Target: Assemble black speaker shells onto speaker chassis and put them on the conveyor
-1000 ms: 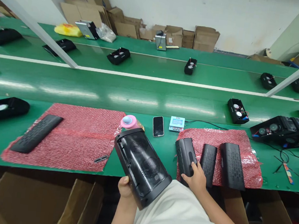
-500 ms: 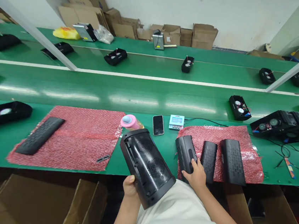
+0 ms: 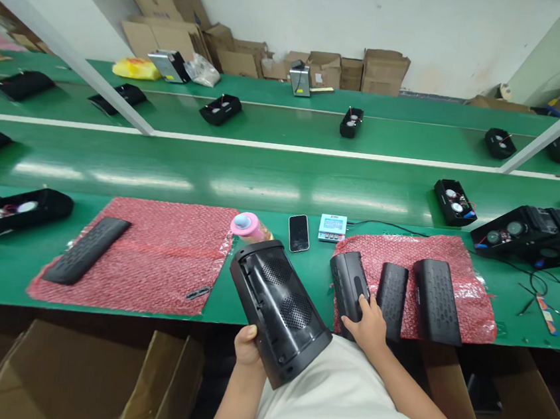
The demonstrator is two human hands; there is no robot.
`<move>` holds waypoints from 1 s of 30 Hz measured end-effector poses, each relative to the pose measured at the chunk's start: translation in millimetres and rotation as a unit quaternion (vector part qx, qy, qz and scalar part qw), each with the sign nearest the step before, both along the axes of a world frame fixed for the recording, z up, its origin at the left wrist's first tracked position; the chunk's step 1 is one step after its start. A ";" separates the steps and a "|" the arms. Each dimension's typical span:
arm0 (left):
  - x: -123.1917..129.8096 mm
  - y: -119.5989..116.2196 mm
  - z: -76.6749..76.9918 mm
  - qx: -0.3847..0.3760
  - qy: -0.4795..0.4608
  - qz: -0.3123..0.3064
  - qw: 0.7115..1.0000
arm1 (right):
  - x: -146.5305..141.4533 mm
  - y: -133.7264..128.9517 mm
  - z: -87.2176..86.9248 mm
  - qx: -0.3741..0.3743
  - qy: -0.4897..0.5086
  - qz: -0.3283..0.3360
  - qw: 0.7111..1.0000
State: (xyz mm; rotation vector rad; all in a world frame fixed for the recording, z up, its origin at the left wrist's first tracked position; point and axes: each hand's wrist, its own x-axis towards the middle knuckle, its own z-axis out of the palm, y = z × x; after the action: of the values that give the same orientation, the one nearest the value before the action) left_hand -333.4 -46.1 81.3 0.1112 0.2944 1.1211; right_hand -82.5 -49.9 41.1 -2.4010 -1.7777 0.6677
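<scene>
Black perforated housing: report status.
Left hand grips tilted housing. Right hand touching leftmost black case on right-hand red wrap. Pink-topped bottle partly behind housing.

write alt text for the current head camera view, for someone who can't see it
A left hand holds up a glossy black plastic speaker housing while the right hand rests on a dark grey plastic shell. Beneath that shell is red bubble wrap on a green workbench.

Brightly lit, with white glare streaks across the green belt (image 3: 244,166) and glints on the black housing (image 3: 277,309). Darkens to shadow around the lower cardboard box (image 3: 77,375). Looks stretched and softer toward the edges.
</scene>
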 end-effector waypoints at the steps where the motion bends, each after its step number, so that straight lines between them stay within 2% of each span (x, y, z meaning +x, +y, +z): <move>1: -0.1 -0.3 -0.4 0.001 0.000 -0.004 1.000 | -0.1 0.1 0.3 -0.002 0.001 0.000 1.000; 12: 5.4 -0.2 1.4 0.015 -0.005 -0.027 0.999 | 0.5 0.3 2.5 -0.009 0.007 -0.001 1.000; 21: 4.8 -1.3 -4.4 0.035 0.010 -0.020 0.999 | 1.2 0.3 2.9 -0.012 0.006 0.003 1.000; 30: 6.1 -2.1 -5.1 0.020 -0.004 -0.022 1.000 | 2.0 0.6 1.1 -0.012 0.006 0.004 1.000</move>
State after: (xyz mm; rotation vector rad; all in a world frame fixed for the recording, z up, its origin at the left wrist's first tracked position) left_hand -327.3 -48.2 76.2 0.1475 0.2609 1.0846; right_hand -80.5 -49.3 42.2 -2.4026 -1.7858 0.7068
